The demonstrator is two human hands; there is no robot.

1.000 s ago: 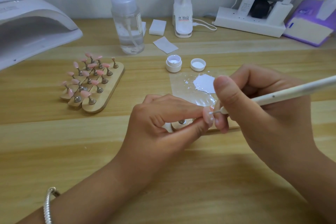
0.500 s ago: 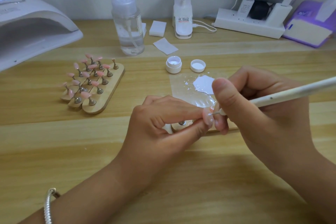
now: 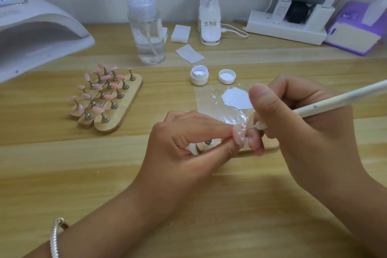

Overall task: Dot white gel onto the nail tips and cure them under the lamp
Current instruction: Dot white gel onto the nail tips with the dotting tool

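Observation:
My left hand (image 3: 186,144) pinches a pink nail tip (image 3: 238,135) between thumb and forefinger; small white dots show on it. My right hand (image 3: 297,123) grips a white dotting pen (image 3: 335,100), and its thin metal point touches the tip. Under both hands lies a small wooden holder strip (image 3: 270,145), mostly hidden. A puddle of white gel (image 3: 236,98) sits on a clear sheet (image 3: 207,102) just behind. The open gel jar (image 3: 199,77) and its lid (image 3: 227,76) stand beyond it. The curing lamp (image 3: 35,33) is at the far left.
A wooden stand (image 3: 123,109) with several pink nail tips on metal pegs sits at centre left. A clear pump bottle (image 3: 146,27), white pads (image 3: 180,33), a desk lamp base (image 3: 210,25), a power strip (image 3: 287,31) and a purple box (image 3: 351,35) line the back.
The pen point has shifted slightly on the nail tip, and white dots now show on it. Both hands stay in nearly the same place.

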